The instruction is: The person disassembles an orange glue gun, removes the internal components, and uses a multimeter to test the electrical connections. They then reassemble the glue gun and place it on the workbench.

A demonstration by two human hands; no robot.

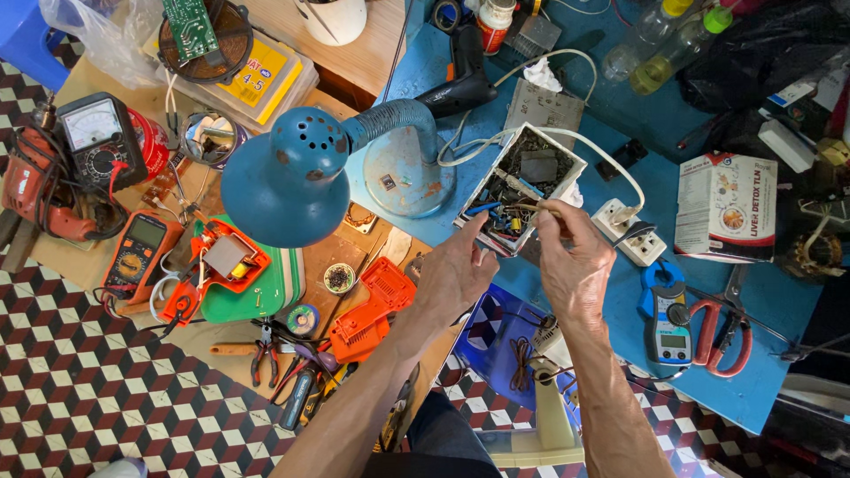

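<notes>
Right now we see both hands at the open white box (522,184) in the centre of the frame, sitting on the blue tabletop (655,190). Left hand (456,273) is below-left of the box, index finger stretched out, tip touching the box's lower corner by the blue and yellow wires; its grip is loose, grasping nothing. Right hand (574,258) is just right of it, grip pinched on a thin rod-like tool (531,208) whose tip pokes into the box's innards. Can't tell exactly what kind of tool. A white cable (620,168) loops from the box round to a white socket strip (630,232) just right of the right hand.

Left of the box stands a blue desk lamp (292,181), shade covering the centre-left. Lower right: blue clamp meter (666,312) w/ red pliers (722,332) beside it. Left edge: an orange multimeter (137,252) and a black analogue meter (99,137) above it. Orange plastic casing (372,310) lies below the lamp, near the left forearm.
</notes>
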